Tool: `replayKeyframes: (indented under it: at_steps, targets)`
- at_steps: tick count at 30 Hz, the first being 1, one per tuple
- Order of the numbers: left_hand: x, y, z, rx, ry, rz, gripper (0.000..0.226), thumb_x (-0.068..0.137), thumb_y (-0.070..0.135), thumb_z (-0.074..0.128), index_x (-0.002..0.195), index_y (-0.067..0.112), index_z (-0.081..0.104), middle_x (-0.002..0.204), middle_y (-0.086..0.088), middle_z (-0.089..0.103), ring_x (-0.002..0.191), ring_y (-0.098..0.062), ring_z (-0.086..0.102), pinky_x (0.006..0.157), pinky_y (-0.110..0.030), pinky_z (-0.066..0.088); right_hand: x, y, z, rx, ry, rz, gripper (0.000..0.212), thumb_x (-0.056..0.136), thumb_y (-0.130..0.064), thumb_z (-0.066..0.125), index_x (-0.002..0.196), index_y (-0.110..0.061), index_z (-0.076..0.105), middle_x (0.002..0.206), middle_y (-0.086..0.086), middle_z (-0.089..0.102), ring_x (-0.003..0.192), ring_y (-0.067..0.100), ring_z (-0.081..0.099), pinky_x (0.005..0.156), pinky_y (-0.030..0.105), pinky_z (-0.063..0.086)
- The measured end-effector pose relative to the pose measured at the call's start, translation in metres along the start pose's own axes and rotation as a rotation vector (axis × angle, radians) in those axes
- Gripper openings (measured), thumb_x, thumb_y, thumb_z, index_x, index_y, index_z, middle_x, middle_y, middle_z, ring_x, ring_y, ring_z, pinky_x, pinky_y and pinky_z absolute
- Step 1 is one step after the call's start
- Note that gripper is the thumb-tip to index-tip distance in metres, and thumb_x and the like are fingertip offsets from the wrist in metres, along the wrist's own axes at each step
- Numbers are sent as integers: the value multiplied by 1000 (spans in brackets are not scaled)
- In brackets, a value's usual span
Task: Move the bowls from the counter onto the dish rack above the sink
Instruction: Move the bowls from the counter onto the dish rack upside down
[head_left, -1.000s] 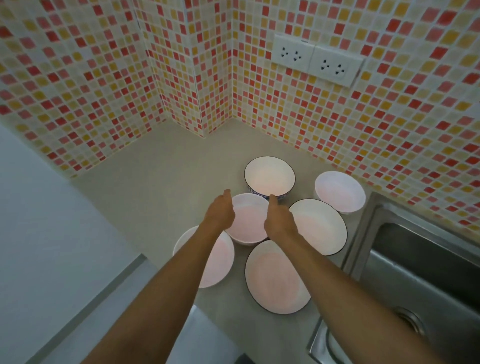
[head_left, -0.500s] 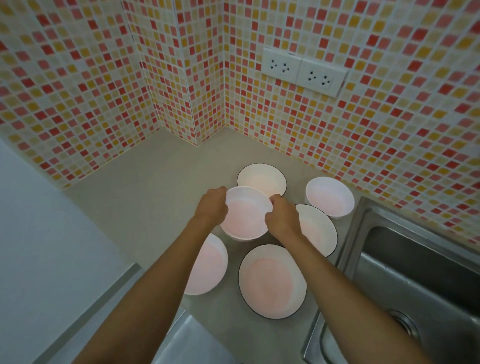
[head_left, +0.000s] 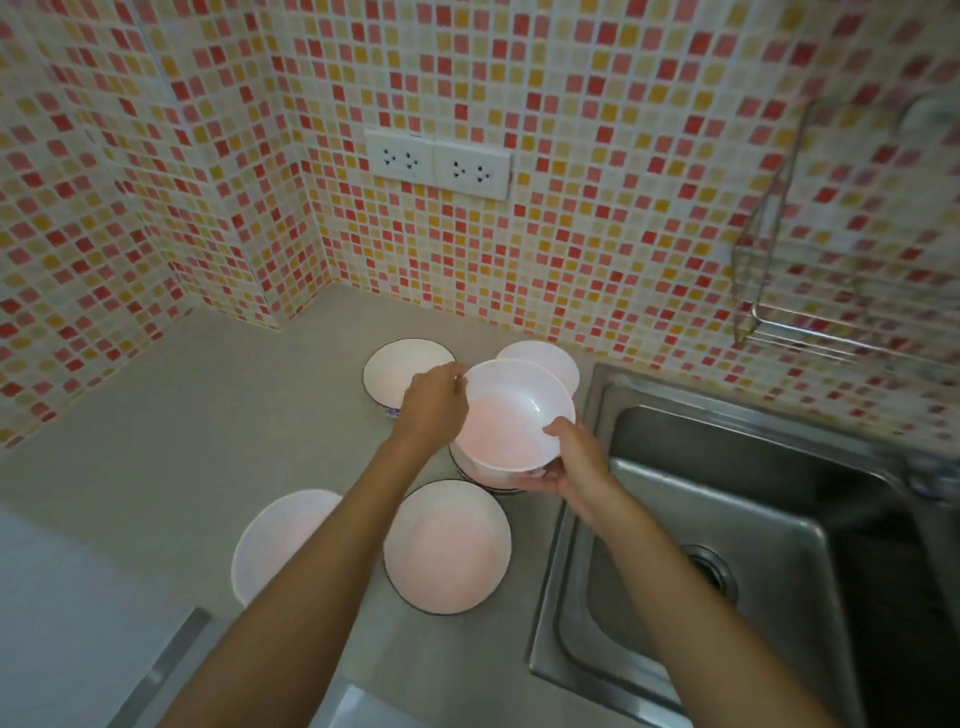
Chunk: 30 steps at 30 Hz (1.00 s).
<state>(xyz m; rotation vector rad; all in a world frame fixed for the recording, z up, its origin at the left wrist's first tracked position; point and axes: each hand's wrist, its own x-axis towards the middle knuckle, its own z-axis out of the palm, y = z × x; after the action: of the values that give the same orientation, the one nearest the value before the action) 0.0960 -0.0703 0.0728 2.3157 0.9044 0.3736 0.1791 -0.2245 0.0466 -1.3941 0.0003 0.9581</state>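
Nearest the counter's (head_left: 171, 415) front edge, two white bowls resting side by side: a plain white bowl (head_left: 278, 545) partly hidden beneath the left forearm, and a dark-rimmed bowl (head_left: 448, 545) just right of it, close to the sink's (head_left: 727, 519) left rim. Farther in, held clear above the counter beside that rim, a plain white bowl (head_left: 514, 413), tilted slightly, gripped from both sides: left hand (head_left: 434, 410) with fingers curled over the left rim, right hand (head_left: 574, 465) with thumb on the near right rim and fingers wrapped underneath. Directly below the held bowl, the dark-rimmed edge of another bowl (head_left: 480, 475) on the counter, mostly covered. Toward the back edge, a dark-rimmed bowl with blue pattern (head_left: 402, 371) behind the left hand, and a plain white bowl (head_left: 545, 358) peeking out beyond the held one, near the tiled wall (head_left: 597, 234). On that wall, a double socket (head_left: 437, 163). Up at far right above the sink, a wire dish rack (head_left: 810, 291), blurred.
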Motion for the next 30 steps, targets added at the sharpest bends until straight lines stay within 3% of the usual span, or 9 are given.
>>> replayKeyframes:
  at_steps: [3, 6, 10, 14, 18, 23, 26, 29, 30]
  targets:
    - [-20, 41, 32, -280, -37, 15, 35, 101, 18, 32, 127, 10, 53, 128, -12, 59, 110, -26, 53, 87, -27, 37, -19, -6, -42, 73, 29, 1, 40, 93, -14, 45, 132, -21, 39, 117, 10, 52, 92, 35, 63, 67, 50, 60]
    - [-43, 82, 64, -490, -74, -10, 37, 102, 25, 29, 132, 16, 49, 135, -5, 52, 108, -14, 46, 93, -27, 36, -39, -9, -89, 84, 19, -38, 48, 91, -13, 47, 136, -26, 36, 128, 11, 47, 108, 39, 57, 72, 53, 59]
    - [-65, 122, 108, -565, -131, -69, 39, 100, 35, 33, 132, 19, 48, 136, -5, 51, 119, -22, 48, 101, -38, 37, -64, -7, -150, 119, 5, -62, 50, 90, -9, 48, 136, -30, 40, 130, 10, 47, 113, 37, 53, 72, 50, 59]
    - [-83, 141, 149, -577, -194, 35, 39, 100, 37, 32, 127, 19, 54, 126, -3, 58, 116, -22, 53, 91, -30, 41, -80, 4, -203, 212, 75, -40, 46, 84, -6, 51, 123, -31, 48, 129, 15, 46, 107, 40, 55, 65, 47, 59]
    - [-109, 138, 188, -483, -180, 89, 43, 100, 34, 34, 136, 14, 48, 138, -2, 52, 128, -17, 46, 100, -23, 32, -94, 26, -255, 271, 151, 1, 62, 76, -8, 54, 133, -27, 41, 136, 17, 42, 110, 44, 54, 63, 47, 59]
    - [-150, 91, 240, -59, -318, 191, 46, 100, 30, 34, 143, 15, 37, 152, -1, 33, 140, -19, 32, 113, -32, 27, -102, 57, -302, 313, 221, 43, 58, 86, 1, 47, 137, -26, 38, 135, 17, 42, 105, 40, 55, 60, 47, 60]
    - [-174, 66, 259, 156, -432, 242, 56, 100, 40, 20, 146, 10, 26, 156, -4, 20, 145, -20, 15, 117, -31, 7, -104, 75, -319, 352, 239, 59, 59, 84, -1, 52, 137, -25, 40, 135, 17, 42, 106, 39, 55, 65, 48, 59]
    - [-188, 49, 268, 282, -471, 276, 94, 81, 66, -13, 147, 9, 23, 157, -6, 19, 146, -19, 11, 116, -31, -2, -104, 90, -331, 379, 254, 76, 56, 88, 1, 51, 136, -25, 40, 135, 17, 42, 109, 39, 54, 67, 50, 59]
    - [-189, 44, 270, 309, -471, 271, 97, 79, 67, -16, 146, 9, 23, 157, -6, 19, 146, -19, 10, 117, -33, -2, -104, 94, -334, 376, 257, 85, 56, 88, 2, 52, 136, -25, 41, 135, 16, 42, 110, 39, 53, 68, 50, 60]
